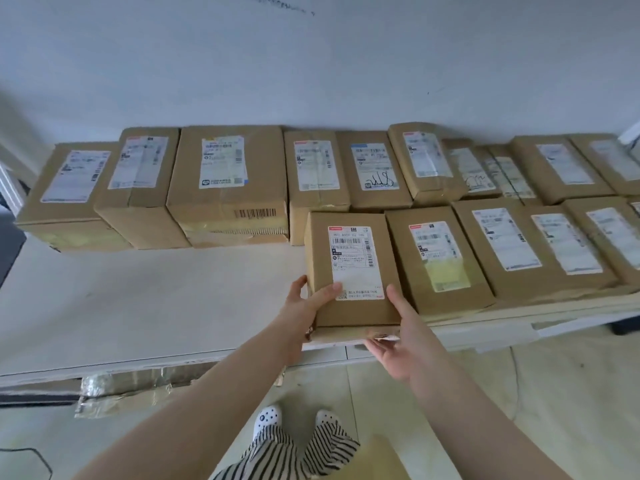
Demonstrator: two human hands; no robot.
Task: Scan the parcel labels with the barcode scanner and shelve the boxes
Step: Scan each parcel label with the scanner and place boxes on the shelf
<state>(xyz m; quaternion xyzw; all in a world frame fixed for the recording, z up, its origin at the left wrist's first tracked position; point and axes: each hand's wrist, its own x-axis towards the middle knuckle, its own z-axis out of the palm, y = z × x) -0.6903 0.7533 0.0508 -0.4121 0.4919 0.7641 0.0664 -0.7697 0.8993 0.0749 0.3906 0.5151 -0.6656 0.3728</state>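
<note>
**Both hands on one box at the shelf edge**

While both hands hold it, the box (pixel 349 271) sits at the front edge of the white shelf (pixel 145 306), label (pixel 355 263) up, leftmost in the front row. The left hand (pixel 304 306) grips its near left corner, thumb lying across the top by the label's lower edge and fingers curled round the side. The right hand (pixel 398 337) grips the near right corner, thumb on top and fingers tucked under the box's front edge, which overhangs the shelf.

Counting the held one, the front row shows five boxes fully, with a sliver of a sixth at the right border. The back row (pixel 228 174) along the wall (pixel 311 64) holds about ten boxes; the flatter ones right of centre overlap, so that count is unsure. Every box top in view carries one white label. Most print is blurred.

Below, two feet in white clogs (pixel 268 419) and striped trousers (pixel 294 452) stand on the floor (pixel 519 393). No scanner is in view.
</note>
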